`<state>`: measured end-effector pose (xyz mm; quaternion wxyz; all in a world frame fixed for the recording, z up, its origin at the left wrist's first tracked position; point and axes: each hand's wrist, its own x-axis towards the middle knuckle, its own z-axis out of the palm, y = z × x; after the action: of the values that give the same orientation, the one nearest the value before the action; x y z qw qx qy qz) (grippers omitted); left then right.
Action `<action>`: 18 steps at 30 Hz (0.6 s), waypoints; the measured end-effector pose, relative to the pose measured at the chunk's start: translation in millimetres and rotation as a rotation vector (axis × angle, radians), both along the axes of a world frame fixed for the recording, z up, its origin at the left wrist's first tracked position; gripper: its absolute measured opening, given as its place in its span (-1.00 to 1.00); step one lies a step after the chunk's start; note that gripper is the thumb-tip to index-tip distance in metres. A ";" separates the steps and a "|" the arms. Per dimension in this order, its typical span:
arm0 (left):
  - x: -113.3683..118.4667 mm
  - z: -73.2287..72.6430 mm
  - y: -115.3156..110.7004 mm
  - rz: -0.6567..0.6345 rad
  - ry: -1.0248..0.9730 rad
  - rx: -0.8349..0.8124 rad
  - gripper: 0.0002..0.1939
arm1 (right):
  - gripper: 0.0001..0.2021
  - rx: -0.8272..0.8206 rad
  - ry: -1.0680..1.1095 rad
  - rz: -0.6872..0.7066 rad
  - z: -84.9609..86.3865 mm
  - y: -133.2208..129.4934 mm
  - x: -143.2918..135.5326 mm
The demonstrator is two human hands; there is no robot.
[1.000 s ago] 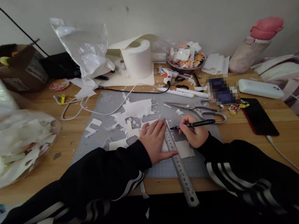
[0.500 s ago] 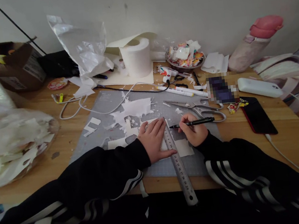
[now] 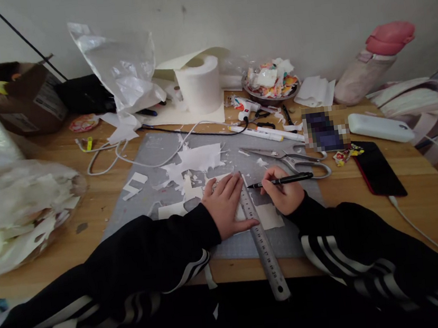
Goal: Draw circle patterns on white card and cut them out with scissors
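Observation:
My left hand (image 3: 227, 205) lies flat with its fingers stretched out, pressing on a metal ruler (image 3: 267, 256) and on white paper beneath. The ruler's lower end sticks out past the table's front edge. Between the fingers and thumb of my right hand (image 3: 284, 192) is a black pen (image 3: 290, 179). Its tip points left, close to the ruler's upper right edge. A piece of white paper (image 3: 271, 216) shows to the right of the ruler. Part of the paper is hidden under my left hand.
Paper scraps (image 3: 198, 158) lie on a grey cutting mat (image 3: 153, 150). Scissors (image 3: 290, 155) rest beyond my right hand. Further off are markers (image 3: 259, 133), a glue gun (image 3: 247, 108), a paper roll (image 3: 199, 86) and a bowl of scraps (image 3: 270, 80). A phone (image 3: 379, 168) lies right.

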<state>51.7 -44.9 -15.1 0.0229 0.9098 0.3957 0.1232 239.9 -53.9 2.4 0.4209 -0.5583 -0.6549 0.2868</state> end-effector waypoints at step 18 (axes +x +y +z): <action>-0.4 -0.7 -0.1 0.000 0.007 0.005 -0.02 | -0.90 -0.001 -0.068 0.014 3.9 -1.1 -0.4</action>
<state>51.3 -45.0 -15.8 0.0193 0.9102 0.3955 0.1212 239.5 -55.0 6.3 0.3961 -0.5632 -0.6726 0.2711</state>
